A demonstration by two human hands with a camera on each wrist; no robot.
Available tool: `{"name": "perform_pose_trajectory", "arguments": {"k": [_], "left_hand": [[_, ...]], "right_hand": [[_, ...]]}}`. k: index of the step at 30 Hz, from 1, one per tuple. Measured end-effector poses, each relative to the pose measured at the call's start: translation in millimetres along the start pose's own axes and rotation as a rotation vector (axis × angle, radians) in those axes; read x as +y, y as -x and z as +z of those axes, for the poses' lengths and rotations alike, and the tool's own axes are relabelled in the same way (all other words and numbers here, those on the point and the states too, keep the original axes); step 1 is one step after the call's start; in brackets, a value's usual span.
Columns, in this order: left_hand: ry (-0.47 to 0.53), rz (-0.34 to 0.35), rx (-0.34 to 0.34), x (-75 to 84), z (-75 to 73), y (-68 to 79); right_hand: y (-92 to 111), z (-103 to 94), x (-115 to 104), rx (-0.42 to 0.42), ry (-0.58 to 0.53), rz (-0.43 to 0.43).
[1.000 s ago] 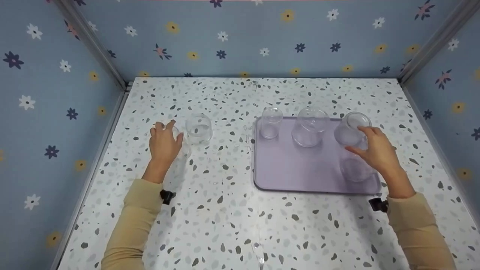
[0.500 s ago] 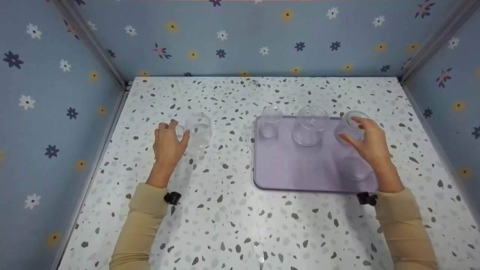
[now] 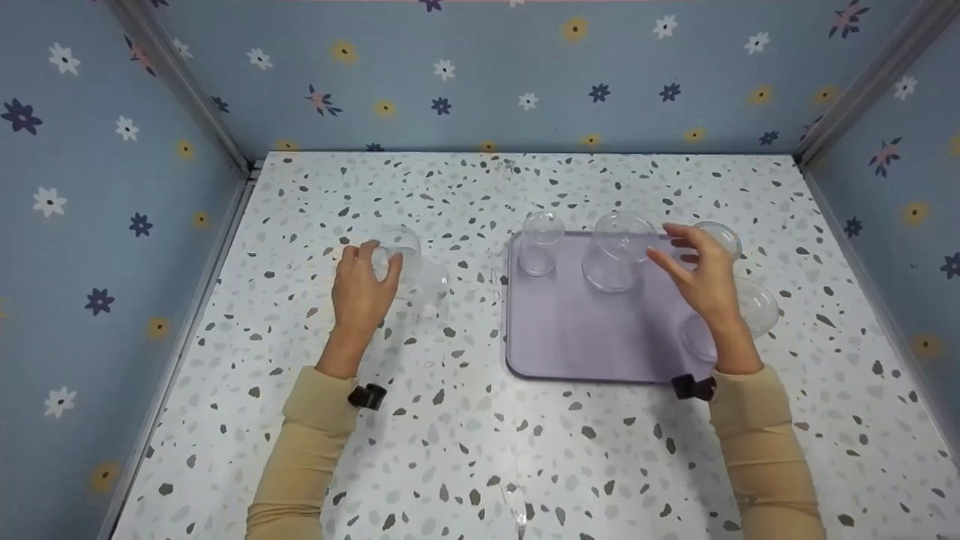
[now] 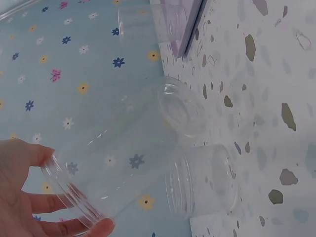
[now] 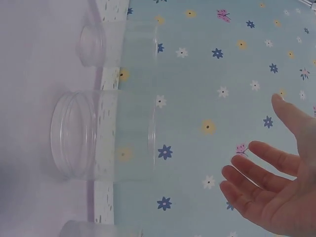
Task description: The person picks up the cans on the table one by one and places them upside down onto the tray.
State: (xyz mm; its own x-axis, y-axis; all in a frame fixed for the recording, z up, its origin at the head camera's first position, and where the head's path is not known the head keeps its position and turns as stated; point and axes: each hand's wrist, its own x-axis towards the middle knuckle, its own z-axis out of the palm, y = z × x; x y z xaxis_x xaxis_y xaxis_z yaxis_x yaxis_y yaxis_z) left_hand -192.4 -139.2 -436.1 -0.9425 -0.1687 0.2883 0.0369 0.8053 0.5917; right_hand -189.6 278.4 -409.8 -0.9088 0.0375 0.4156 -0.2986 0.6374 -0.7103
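Observation:
My left hand (image 3: 365,289) is raised over the left of the table and grips one end of a clear jar (image 4: 113,148), thumb and fingers round its rim. The jar is tilted, its other end pointing away from the hand. Close behind stands a second clear jar (image 4: 202,185), partly covered in the head view. My right hand (image 3: 701,274) is above the right part of the purple tray (image 3: 592,345), fingers spread, holding nothing. It is nearest to a wide clear jar (image 3: 615,266) on the tray.
A narrow clear jar (image 3: 538,255) stands at the tray's back left. Two more, a back-right jar (image 3: 720,238) and a front-right jar (image 3: 759,306), are partly hidden by my right hand and forearm. Flowered panels (image 3: 480,75) enclose the table.
My left hand has moved right with the jar it holds, which now overlaps the standing jar. My right hand has drawn away from the right-side jars, moving left over the tray.

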Motion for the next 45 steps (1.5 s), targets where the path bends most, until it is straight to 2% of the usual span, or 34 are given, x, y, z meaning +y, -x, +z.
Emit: {"name": "perform_pose_trajectory", "arguments": {"k": [7, 14, 16, 23, 26, 33, 40, 45], "left_hand": [[0.113, 0.030, 0.049, 6.6, 8.7, 2.8], [0.211, 0.064, 0.073, 14.7, 21.8, 5.7], [0.244, 0.070, 0.072, 16.9, 26.0, 6.9], [0.367, 0.120, 0.079, 24.8, 38.5, 11.0], [0.418, 0.141, 0.079, 27.2, 43.6, 13.5], [0.482, 0.205, 0.080, 30.7, 56.4, 19.0], [0.531, 0.258, 0.057, 37.6, 67.6, 25.4], [0.568, 0.281, 0.044, 42.0, 77.7, 30.3]], "right_hand": [[-3.2, 15.9, -8.6, -0.010, -0.096, 0.017], [2.7, 25.1, -38.5, -0.034, -0.172, 0.027], [3.3, 28.0, -40.1, -0.042, -0.189, 0.037], [6.8, 42.0, -36.9, -0.061, -0.367, 0.060], [10.1, 48.6, -35.3, -0.068, -0.408, 0.056], [17.4, 59.3, -31.1, -0.115, -0.533, 0.056], [21.1, 64.0, -32.1, -0.211, -0.547, 0.104], [24.2, 67.6, -33.3, -0.236, -0.568, 0.133]]}}
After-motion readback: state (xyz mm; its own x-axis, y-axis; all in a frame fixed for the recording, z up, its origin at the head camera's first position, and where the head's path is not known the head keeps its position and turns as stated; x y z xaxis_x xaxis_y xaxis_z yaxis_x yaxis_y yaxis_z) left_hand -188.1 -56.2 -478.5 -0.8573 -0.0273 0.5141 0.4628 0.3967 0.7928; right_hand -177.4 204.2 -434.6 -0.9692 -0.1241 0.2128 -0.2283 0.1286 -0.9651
